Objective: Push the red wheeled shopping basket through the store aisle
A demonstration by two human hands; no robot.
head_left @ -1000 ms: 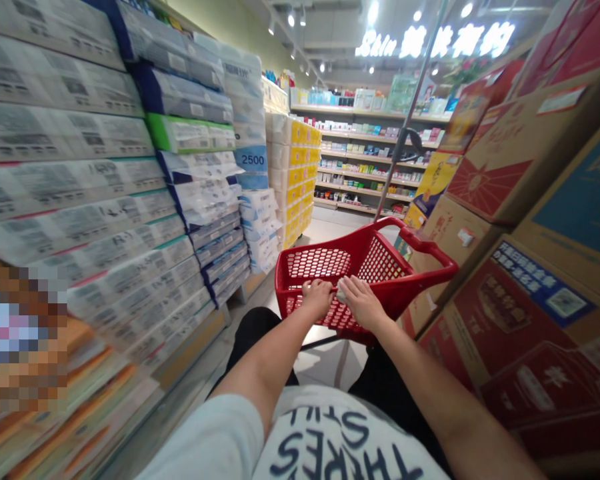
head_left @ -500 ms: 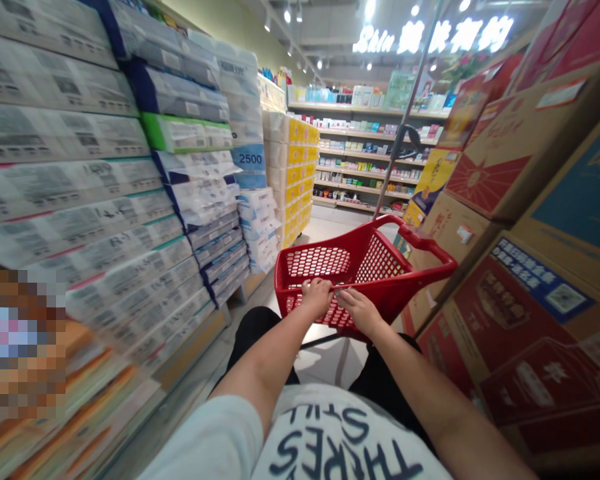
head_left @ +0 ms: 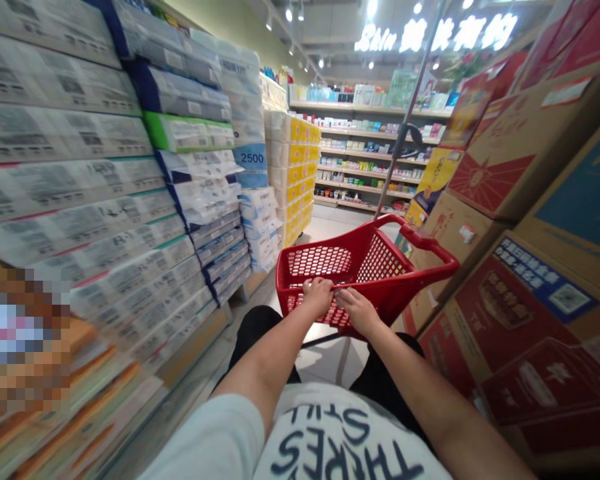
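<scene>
A shopper's left hand [head_left: 318, 297] and right hand [head_left: 359, 311] curl over the near rim of a red basket [head_left: 380, 261], fingers closed on its edge, the two hands just apart. The basket sits directly ahead of the shopper's black-clad legs [head_left: 255, 330], in a narrow supermarket aisle. Its side handle [head_left: 433, 253] passes just beside stacked cartons [head_left: 485, 177] on the right. Opposite, tall stacks of tissue packs [head_left: 65, 133] line the left side, while yellow-banded packs [head_left: 293, 170] and store shelves [head_left: 365, 152] stand farther along.

The tight gap poses the main risk. A swing to the right could catch the handle on a carton corner, jolting the stack or trapping the right hand against cardboard. A drift left could clip the tissue packs, whose soft, high-piled bales could slide into the aisle. With both hands on one rim, the basket's far end has little guidance, so a sudden turn could swing it wide.
</scene>
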